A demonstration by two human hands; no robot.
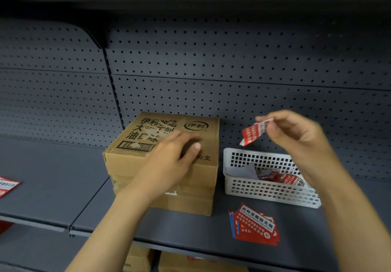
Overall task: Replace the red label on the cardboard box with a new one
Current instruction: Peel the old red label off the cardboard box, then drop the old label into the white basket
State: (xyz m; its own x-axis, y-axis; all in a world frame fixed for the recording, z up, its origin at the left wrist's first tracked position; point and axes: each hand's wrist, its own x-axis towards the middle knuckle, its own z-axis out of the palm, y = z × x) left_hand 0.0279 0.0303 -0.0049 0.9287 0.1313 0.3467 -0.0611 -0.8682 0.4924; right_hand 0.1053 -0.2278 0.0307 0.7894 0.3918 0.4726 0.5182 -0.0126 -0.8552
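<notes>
Two bare forearms reach in from the bottom edge over the dark grey shelf (pixel 53 187). One left hand (pixel 173 157) lies palm down on the top of the cardboard box (pixel 148 151), fingers spread and relaxed, gripping nothing, pressing flat on the lid next to the printed logo. One right hand (pixel 296 132) is raised above the white basket (pixel 268 191), thumb and fingertips pinched on a crumpled red label (pixel 252 133) that hangs curled in the air, well clear of the box. That box stands on the shelf as the upper of what looks like two stacked cartons, just left of the basket and apart from it; its top shows torn, scuffed patches over the black print. Inside the single basket lie several crumpled red labels (pixel 285 178); their number cannot be told. Flat on the shelf in front of the basket sits one small fanned stack of fresh red labels (pixel 256 227). One more red label (pixel 6 186) lies at the far left edge. Behind everything runs the perforated back panel (pixel 232 59).
</notes>
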